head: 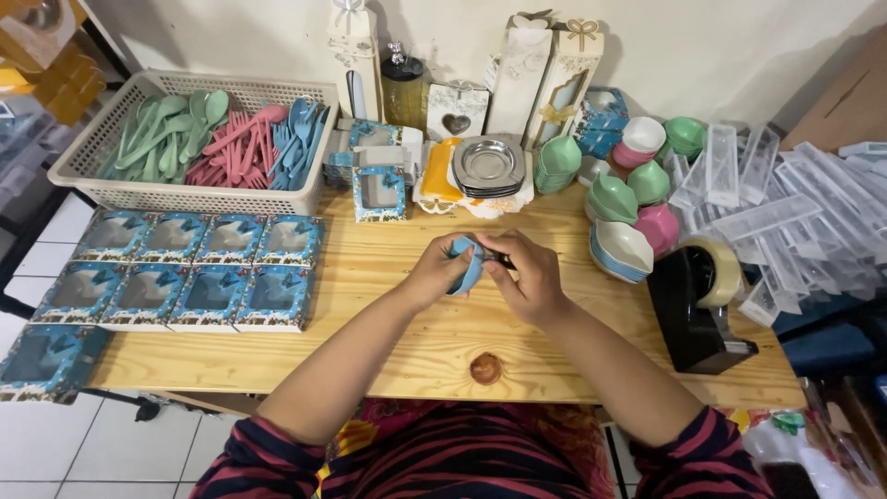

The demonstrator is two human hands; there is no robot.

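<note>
Blue bowl point(467, 266), small and held on edge, sits between both hands above the middle of the wooden surface point(388, 268): the left hand point(436, 270) cups it, the right hand point(528, 275) closes fingers at its rim. Blue window boxes point(194, 270) lie left, a black tape dispenser point(695, 305) right.
</note>
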